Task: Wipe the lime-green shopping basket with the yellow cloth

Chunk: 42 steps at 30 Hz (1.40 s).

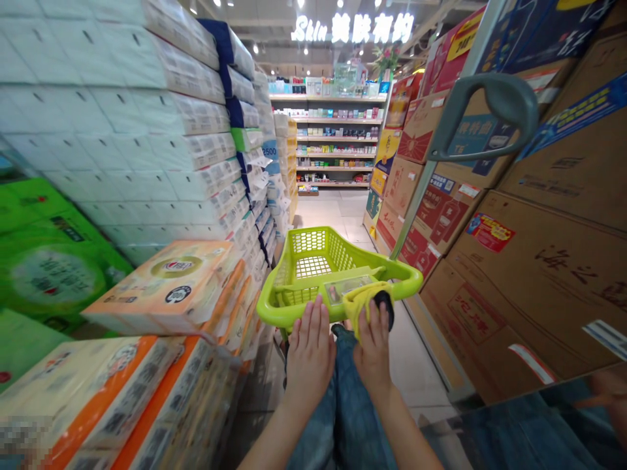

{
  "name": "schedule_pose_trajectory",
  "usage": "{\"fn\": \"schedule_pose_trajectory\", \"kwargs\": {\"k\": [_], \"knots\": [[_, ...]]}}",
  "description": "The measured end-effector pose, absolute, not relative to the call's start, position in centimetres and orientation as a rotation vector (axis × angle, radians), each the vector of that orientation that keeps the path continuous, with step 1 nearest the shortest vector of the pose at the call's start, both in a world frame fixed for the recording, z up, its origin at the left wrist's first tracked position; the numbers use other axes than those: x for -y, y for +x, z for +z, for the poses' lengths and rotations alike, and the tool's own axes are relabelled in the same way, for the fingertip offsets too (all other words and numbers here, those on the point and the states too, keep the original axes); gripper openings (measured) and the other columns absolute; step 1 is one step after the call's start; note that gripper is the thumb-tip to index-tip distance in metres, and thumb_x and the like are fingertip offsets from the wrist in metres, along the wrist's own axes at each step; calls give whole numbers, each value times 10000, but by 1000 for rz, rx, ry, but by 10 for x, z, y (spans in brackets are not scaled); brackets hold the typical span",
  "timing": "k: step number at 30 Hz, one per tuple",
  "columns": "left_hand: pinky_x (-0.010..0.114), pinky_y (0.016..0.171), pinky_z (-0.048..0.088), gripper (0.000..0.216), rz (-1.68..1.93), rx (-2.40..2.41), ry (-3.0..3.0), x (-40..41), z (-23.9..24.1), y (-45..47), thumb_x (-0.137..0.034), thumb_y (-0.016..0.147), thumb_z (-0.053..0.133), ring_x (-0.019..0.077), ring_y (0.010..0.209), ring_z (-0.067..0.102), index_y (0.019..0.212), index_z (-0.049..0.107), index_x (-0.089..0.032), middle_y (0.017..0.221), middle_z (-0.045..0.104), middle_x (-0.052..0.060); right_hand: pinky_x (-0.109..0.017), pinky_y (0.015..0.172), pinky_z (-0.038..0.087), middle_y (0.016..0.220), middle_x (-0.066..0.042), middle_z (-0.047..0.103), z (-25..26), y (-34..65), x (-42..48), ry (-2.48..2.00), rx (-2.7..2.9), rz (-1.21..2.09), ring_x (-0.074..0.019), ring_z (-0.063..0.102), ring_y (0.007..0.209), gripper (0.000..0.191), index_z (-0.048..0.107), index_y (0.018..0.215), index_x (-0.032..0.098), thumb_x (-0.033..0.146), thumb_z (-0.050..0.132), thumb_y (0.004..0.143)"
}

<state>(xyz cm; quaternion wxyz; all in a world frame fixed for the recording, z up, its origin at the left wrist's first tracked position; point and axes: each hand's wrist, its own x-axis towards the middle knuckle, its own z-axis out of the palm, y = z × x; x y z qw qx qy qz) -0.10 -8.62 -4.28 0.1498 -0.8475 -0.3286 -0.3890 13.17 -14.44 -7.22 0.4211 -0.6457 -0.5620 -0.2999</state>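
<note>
A lime-green plastic shopping cart stands right in front of me, its basket bare inside. On the near handle bar, left of the middle, my left hand lies with its fingers stretched out flat. My right hand has its fingers closed over a yellow cloth, pressed against the handle right of the middle. A black patch shows by those fingertips; what it is I cannot tell. Between the hands and the basket, a clear-covered panel is set in the handle.
Tissue packs are stacked high on the left, with orange-and-white packs lower and nearer. Cardboard cartons rise on the right behind a slanted metal post with a grey handle. Down the aisle floor, shelves hold small goods.
</note>
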Motion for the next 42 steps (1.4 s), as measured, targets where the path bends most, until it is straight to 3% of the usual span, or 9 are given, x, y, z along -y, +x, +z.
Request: {"fn": "schedule_pose_trajectory", "kwargs": {"k": [4, 7, 10, 14, 17, 22, 28, 36, 42], "knots": [[383, 1234, 124, 726, -1133, 948, -2454, 89, -41, 1, -220, 945, 475, 215, 1501, 227, 1560, 111, -92, 1519, 438, 135, -712, 1137, 222, 1660, -98, 80, -66, 160, 148, -1664, 1068, -596, -317, 41, 1526, 780, 76, 1583, 236, 28, 322, 872], [386, 1234, 123, 737, -1140, 973, -2458, 90, -43, 2, -229, 939, 484, 218, 1504, 217, 1560, 110, -94, 1531, 419, 136, -696, 1154, 192, 1660, -105, 58, -59, 138, 143, -1659, 910, -460, -313, 35, 1526, 741, 88, 1583, 224, 73, 344, 905], [393, 1234, 124, 711, -1122, 969, -2451, 89, -44, 0, -220, 948, 454, 223, 1509, 196, 1557, 114, -84, 1541, 402, 141, -670, 1155, 241, 1661, -86, 40, -61, 101, 138, -1644, 1038, -461, -307, 26, 1525, 730, 86, 1583, 226, 78, 358, 922], [403, 1239, 107, 647, -1100, 935, -2448, 86, -44, -2, -206, 970, 372, 224, 1515, 163, 1552, 129, -61, 1540, 403, 141, -600, 1157, 327, 1647, -76, 166, -72, 89, 139, -1589, 1429, -653, -291, 80, 1523, 765, 139, 1578, 227, 10, 378, 884], [387, 1236, 123, 660, -1126, 951, -2437, 86, -43, -2, -215, 960, 428, 214, 1507, 201, 1551, 171, -72, 1517, 438, 139, -591, 1166, 320, 1626, -83, 249, -77, 117, 145, -1571, 1469, -774, -276, 137, 1517, 787, 178, 1572, 242, -35, 347, 855], [385, 1233, 135, 665, -1115, 955, -2429, 90, -40, 2, -200, 943, 470, 221, 1502, 217, 1542, 215, -65, 1509, 446, 147, -696, 1131, 267, 1657, -95, 106, -71, 161, 156, -1660, 1155, -611, -315, 77, 1523, 774, 104, 1580, 252, 13, 321, 877], [400, 1229, 157, 667, -1126, 961, -2419, 90, -40, 2, -215, 941, 471, 228, 1501, 227, 1541, 223, -63, 1512, 439, 161, -658, 1172, 222, 1662, -80, 74, -62, 125, 150, -1668, 1020, -461, -296, 67, 1525, 752, 92, 1582, 240, 39, 329, 898], [405, 1239, 119, 613, -1079, 970, -2420, 86, -47, 0, -194, 966, 376, 231, 1505, 207, 1541, 215, -56, 1534, 412, 151, -548, 1173, 343, 1598, -78, 328, -73, 104, 145, -1566, 1522, -736, -260, 142, 1518, 779, 183, 1572, 234, -36, 358, 862], [400, 1230, 161, 701, -1093, 969, -2410, 89, -42, 3, -201, 954, 447, 228, 1471, 307, 1561, 114, -95, 1507, 451, 147, -674, 1135, 303, 1651, -91, 153, -66, 163, 154, -1665, 1218, -643, -309, 100, 1522, 782, 108, 1581, 257, -7, 296, 869]]}}
